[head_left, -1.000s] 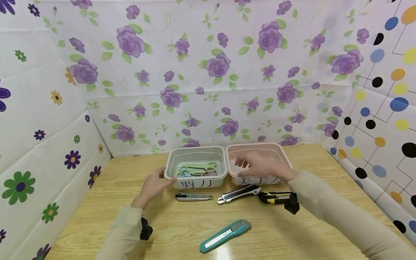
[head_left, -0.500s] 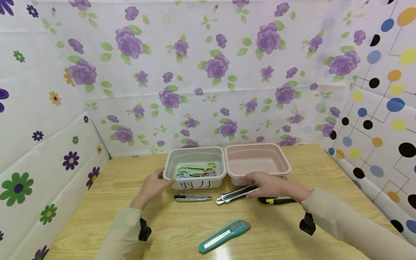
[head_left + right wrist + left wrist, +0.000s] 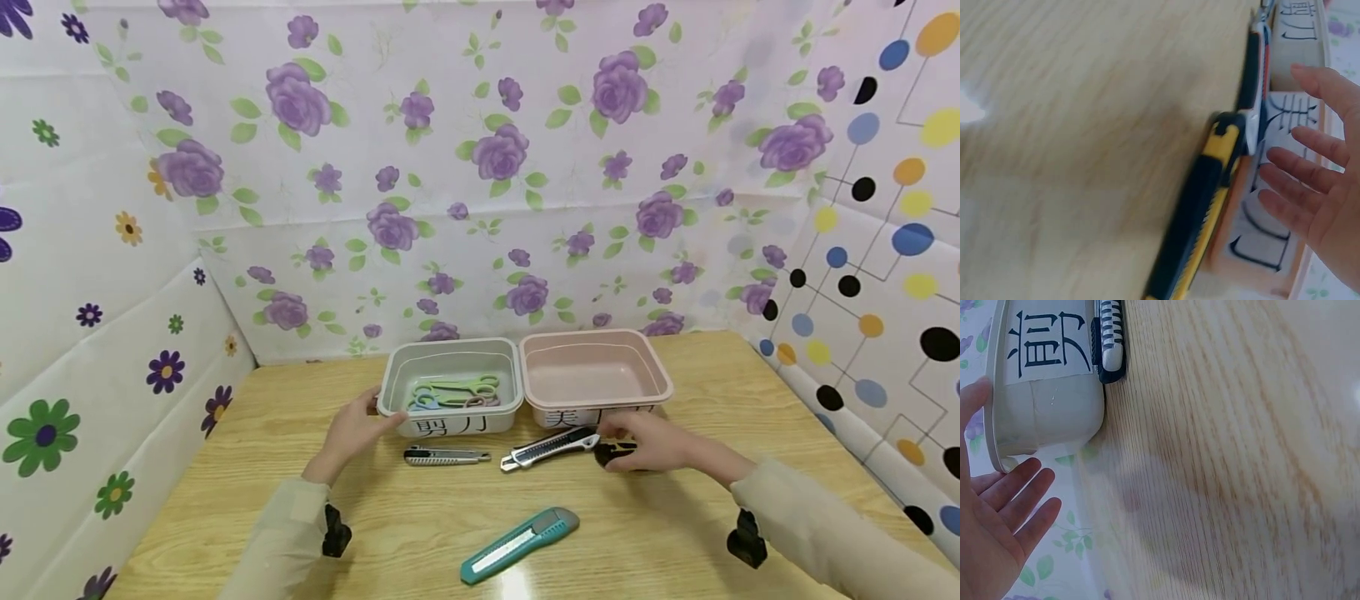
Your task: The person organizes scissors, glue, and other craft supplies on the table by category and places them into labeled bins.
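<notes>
My left hand (image 3: 357,433) touches the left end of a grey bin (image 3: 452,348). Its thumb lies at the front rim, and its fingers extend along the end wall in the left wrist view. Several scissors (image 3: 457,392) lie inside that bin. Over a black-and-yellow utility knife (image 3: 1194,219) hovers my right hand (image 3: 651,442), hiding most of the knife in the head view. The right wrist view shows its fingers spread, holding nothing. Left of it lies a silver-and-black utility knife (image 3: 551,447). A slim silver utility knife (image 3: 447,456) lies before the grey bin.
A pink bin (image 3: 596,337), bearing a label, stands against the grey one's right side. A teal utility knife (image 3: 520,545) lies nearer on the wooden table (image 3: 360,542). Patterned cloth (image 3: 450,167) hangs behind the table and along both sides.
My right hand has drawn back from above the pink bin, come down near the silver-and-black utility knife, then shifted right over the black-and-yellow one. My left hand stays at the grey bin.
</notes>
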`<state>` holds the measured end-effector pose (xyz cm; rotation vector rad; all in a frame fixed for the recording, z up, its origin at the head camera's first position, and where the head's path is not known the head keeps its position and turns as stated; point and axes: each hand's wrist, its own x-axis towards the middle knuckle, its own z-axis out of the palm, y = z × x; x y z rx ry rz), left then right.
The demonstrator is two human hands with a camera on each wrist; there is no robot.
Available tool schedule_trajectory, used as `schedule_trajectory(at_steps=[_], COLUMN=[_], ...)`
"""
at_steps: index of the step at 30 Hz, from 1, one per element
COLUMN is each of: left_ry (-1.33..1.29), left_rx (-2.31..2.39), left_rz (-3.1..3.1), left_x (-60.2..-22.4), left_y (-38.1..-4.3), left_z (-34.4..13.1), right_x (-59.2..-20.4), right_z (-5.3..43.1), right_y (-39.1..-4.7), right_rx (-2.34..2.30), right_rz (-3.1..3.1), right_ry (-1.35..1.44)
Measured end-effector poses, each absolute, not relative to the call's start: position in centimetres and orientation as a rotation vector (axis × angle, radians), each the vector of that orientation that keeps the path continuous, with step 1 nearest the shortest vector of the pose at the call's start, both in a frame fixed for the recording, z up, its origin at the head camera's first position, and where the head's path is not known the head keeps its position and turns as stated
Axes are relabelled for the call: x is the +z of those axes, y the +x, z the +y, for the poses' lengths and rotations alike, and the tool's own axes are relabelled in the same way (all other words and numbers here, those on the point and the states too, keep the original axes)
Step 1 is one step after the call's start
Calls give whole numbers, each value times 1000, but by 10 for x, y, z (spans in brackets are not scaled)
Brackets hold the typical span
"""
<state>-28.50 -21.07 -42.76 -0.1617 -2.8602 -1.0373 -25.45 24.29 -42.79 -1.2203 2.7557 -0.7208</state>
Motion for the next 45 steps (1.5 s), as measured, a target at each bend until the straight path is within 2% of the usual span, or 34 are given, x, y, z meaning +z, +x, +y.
schedule_trajectory(at_steps=[11, 29, 40, 45], left_ry=[-168, -175, -164, -172], left_rx=[-1024, -1017, -1026, -1025], left_rz=[-2867, -2865, -2867, -2859], left_x=[-428, -431, -429, -429], left_y=[-287, -287, -285, -286], left_z=[-215, -212, -210, -212], right_x=[-443, -461, -463, -466], right_z=[261, 292, 300, 301], right_y=[-255, -260, -256, -252], right_rx=[-612, -726, -712, -705], right_rz=[2872, 2878, 2831, 2857], right_ry=[-1086, -915, -1088, -1045])
